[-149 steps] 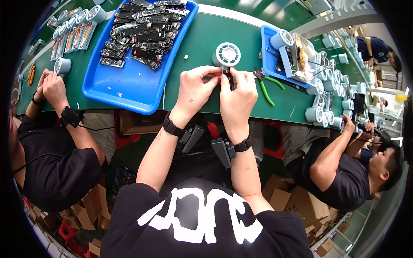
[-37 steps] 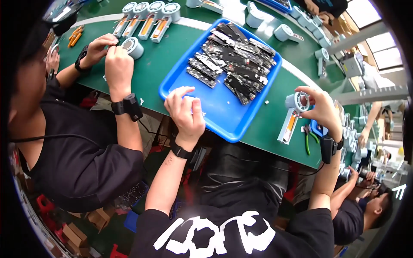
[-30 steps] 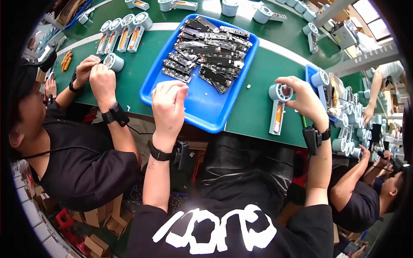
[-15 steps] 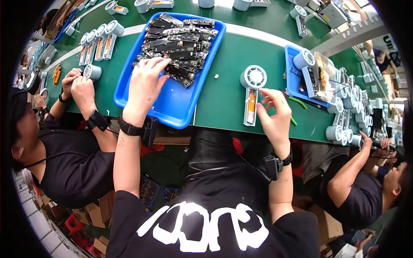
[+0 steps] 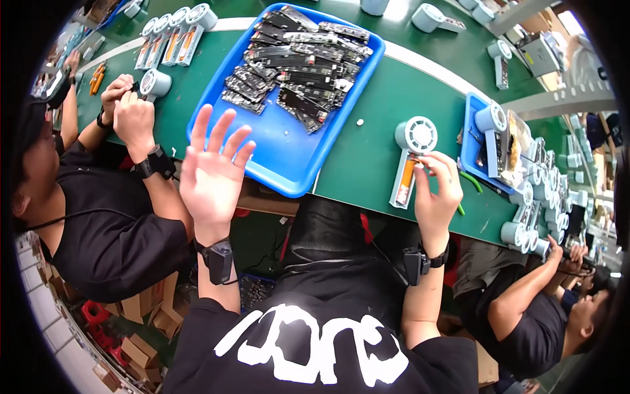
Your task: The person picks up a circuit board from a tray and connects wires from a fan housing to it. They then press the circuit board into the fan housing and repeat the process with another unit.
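Observation:
A pale blue handheld fan lies on the bench with its round head away from me. Its handle is uncovered and shows an orange battery. My right hand bends over the top of that handle, thumb and forefinger pinched together beside the battery's upper end. What sits between those fingertips is too small to make out. My left hand is raised over the near left corner of a blue tray, palm showing, fingers spread and holding nothing. Several black circuit boards are piled in the tray's far part.
Green-handled pliers lie right of the fan, partly hidden by my hand. Beyond stands a smaller blue tray of parts, with many fans beside it. Co-workers sit on both sides; one's hands work at a fan on the left.
My left hand has left the circuit boards, coming nearer and turning palm up with fingers spread. My right thumb and forefinger have closed together at the fan's handle. The whole view has shifted slightly.

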`<control>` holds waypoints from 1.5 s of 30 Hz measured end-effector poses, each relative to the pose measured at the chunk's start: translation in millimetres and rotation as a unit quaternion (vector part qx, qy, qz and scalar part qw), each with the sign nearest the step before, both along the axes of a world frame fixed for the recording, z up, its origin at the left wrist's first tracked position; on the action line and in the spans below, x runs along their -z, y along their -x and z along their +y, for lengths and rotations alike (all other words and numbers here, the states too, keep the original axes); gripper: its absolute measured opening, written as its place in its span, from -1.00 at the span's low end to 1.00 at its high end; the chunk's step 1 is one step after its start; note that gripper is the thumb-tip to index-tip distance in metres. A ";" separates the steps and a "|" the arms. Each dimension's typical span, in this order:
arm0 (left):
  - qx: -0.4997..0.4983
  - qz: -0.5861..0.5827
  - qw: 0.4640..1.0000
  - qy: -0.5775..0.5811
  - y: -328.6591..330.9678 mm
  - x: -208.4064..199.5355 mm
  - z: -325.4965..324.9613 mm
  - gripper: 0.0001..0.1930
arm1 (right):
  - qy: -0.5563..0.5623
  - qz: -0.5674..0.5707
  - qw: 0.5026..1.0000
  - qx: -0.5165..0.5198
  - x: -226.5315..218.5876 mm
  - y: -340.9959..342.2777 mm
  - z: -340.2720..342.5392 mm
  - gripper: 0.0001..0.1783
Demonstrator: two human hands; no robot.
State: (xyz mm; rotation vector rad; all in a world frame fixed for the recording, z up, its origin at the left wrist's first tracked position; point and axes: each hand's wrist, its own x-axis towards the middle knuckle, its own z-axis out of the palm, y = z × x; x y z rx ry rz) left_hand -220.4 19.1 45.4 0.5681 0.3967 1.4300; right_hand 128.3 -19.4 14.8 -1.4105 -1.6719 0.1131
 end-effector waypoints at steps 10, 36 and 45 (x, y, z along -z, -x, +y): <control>0.023 0.402 0.914 -0.043 -91.2 9.8 -17.2 -0.69 | 0.024 0.068 0.997 0.010 18.9 -5.6 1.6 -0.88; -0.047 0.452 0.871 -0.188 -185.8 18.6 -51.1 -0.85 | 0.113 0.143 0.983 -0.024 0.4 -2.0 -35.0 -0.81; -0.056 0.495 0.828 -0.258 -189.7 30.8 -49.5 -0.79 | 0.103 0.108 0.988 -0.045 5.1 -21.1 -46.6 -0.83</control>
